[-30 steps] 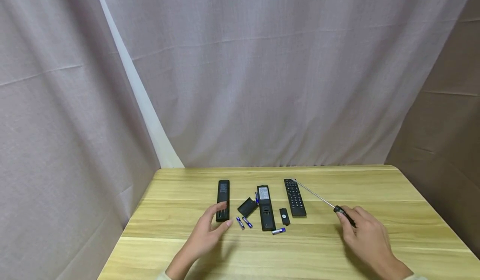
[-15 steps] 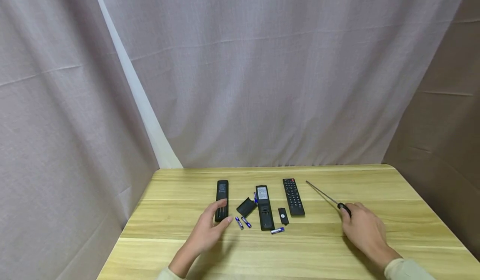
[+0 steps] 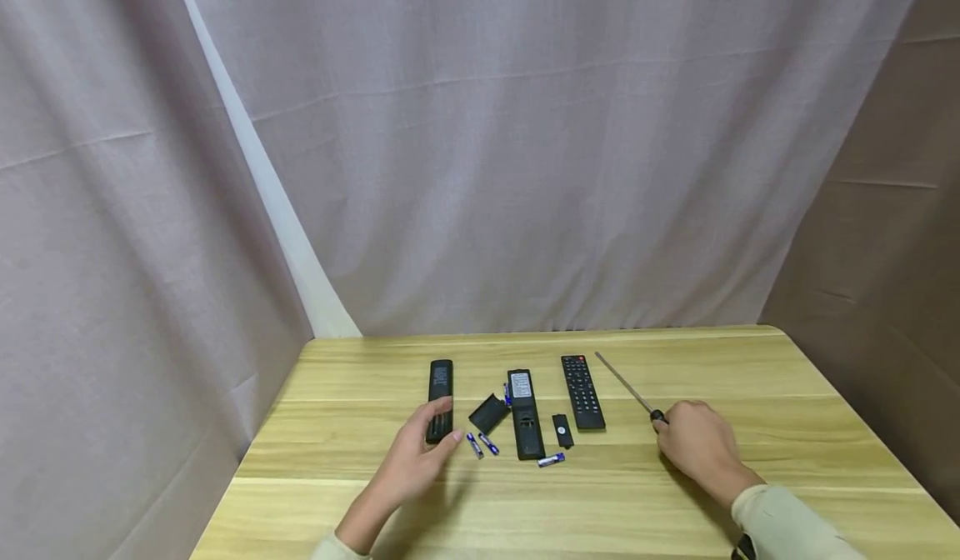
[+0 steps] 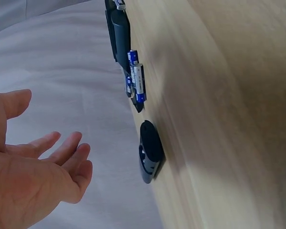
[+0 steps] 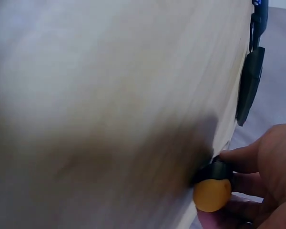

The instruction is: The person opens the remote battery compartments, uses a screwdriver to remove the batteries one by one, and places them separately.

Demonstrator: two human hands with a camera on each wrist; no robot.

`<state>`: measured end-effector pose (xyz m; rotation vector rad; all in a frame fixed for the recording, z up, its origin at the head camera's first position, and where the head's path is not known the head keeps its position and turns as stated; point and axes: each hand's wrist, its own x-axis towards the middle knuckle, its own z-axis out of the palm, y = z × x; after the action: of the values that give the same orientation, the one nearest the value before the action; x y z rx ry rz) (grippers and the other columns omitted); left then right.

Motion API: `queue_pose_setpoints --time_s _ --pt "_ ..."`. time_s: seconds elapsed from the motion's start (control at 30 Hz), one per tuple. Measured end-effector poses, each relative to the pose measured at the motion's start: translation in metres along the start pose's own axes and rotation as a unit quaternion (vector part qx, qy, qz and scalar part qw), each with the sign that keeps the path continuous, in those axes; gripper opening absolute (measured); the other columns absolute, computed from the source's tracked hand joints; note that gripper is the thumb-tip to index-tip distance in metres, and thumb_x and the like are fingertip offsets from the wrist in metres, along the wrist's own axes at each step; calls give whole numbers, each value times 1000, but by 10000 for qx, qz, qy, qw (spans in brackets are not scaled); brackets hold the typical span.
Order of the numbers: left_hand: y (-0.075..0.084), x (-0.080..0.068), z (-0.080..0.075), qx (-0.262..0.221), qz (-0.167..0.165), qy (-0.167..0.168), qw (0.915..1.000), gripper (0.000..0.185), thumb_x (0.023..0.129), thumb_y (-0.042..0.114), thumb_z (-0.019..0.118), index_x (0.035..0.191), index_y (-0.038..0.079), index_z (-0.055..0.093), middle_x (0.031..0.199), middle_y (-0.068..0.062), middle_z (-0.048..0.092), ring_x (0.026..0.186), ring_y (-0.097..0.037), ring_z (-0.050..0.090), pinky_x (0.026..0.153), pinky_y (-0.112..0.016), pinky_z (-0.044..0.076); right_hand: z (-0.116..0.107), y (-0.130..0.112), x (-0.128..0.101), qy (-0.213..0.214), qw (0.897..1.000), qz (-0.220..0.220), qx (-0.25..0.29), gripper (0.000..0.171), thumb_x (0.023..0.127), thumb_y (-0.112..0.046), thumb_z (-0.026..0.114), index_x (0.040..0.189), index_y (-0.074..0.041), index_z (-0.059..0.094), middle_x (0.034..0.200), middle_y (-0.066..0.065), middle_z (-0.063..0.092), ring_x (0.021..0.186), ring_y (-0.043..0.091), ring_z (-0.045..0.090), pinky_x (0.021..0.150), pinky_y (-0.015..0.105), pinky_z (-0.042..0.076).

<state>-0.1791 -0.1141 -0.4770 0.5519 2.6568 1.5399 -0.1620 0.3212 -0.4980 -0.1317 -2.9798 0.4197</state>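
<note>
My left hand [image 3: 408, 460], its fingers loosely spread, hovers by the near end of a black remote control [image 3: 441, 377] lying at the left. In the left wrist view that hand [image 4: 43, 167] holds nothing and stays apart from the remote [image 4: 150, 152]. My right hand [image 3: 699, 443] grips a screwdriver [image 3: 626, 385] by its black handle, the shaft pointing to the far left. The handle's yellow end [image 5: 212, 194] shows in the right wrist view. Beside the screwdriver tip lies another remote [image 3: 583, 393], buttons up.
A third remote [image 3: 528, 439] lies back up in the middle, its battery compartment uncovered. Around it are a large battery cover [image 3: 489, 415], a small cover [image 3: 562, 431] and several blue-and-silver batteries [image 3: 551, 460]. Grey curtains [image 3: 525, 168] hang behind the wooden table [image 3: 525, 514].
The screwdriver tip has come away from over the top of the right remote, and my right hand has shifted left. My left hand has stayed nearly still.
</note>
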Motion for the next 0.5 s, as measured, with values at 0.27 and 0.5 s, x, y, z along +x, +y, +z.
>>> queue_pose_setpoints --time_s 0.27,0.5 --pt "2 -4 0 63 30 -3 10000 59 106 30 68 154 1 50 153 -22 59 146 -44 53 124 -65 43 2 -4 4 -152 9988 -235 -414 25 95 -14 68 72 -5 72 69 10 67 61 21 56 46 43 53" --pt "2 -5 2 240 44 126 9996 55 105 27 68 152 3 52 150 -20 62 145 -45 54 125 -66 42 3 8 10 166 9955 -422 -832 15 82 -4 71 68 -2 65 61 10 64 57 26 63 44 45 57"
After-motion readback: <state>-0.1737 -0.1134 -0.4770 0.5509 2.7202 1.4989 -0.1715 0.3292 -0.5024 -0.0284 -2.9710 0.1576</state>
